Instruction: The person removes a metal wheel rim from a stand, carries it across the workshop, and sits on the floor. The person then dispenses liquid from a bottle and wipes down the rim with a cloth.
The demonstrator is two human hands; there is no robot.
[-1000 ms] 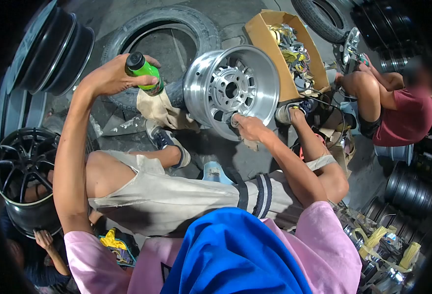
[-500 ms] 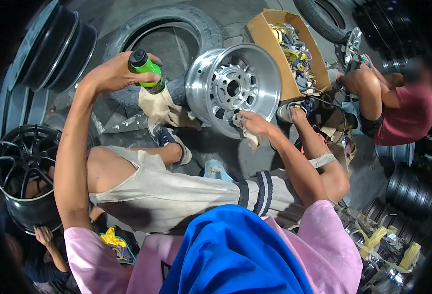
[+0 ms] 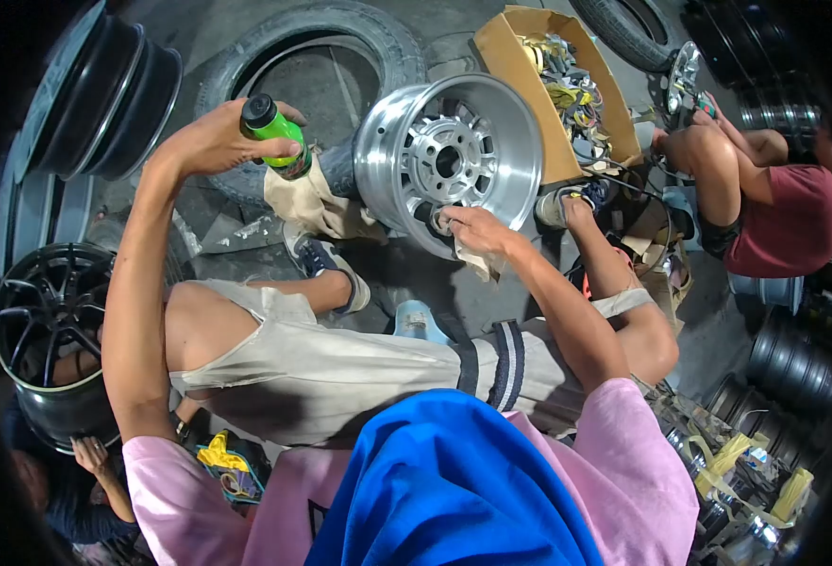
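Observation:
A bright green bottle (image 3: 288,149) with a black cap is gripped in my left hand (image 3: 218,141), held up near the tire on the floor. My right hand (image 3: 480,233) is closed on a pale rag (image 3: 482,265) and presses it against the lower spokes of a shiny silver wheel rim (image 3: 520,141). The rim stands tilted in front of me, its open face toward me. Beige cloth (image 3: 312,206) lies beneath the bottle, between the tire and my shoe.
Behind the rim lies a big tire (image 3: 392,57). A cardboard box (image 3: 520,113) of scraps stands to its right. One person (image 3: 784,222) squats at the right; another person's hand (image 3: 90,456) touches a black rim (image 3: 52,321) at the left. More rims (image 3: 798,358) line the right side.
My right hand has shifted slightly left and up along the rim's spokes with the rag. My left hand and the bottle have moved only a little to the left.

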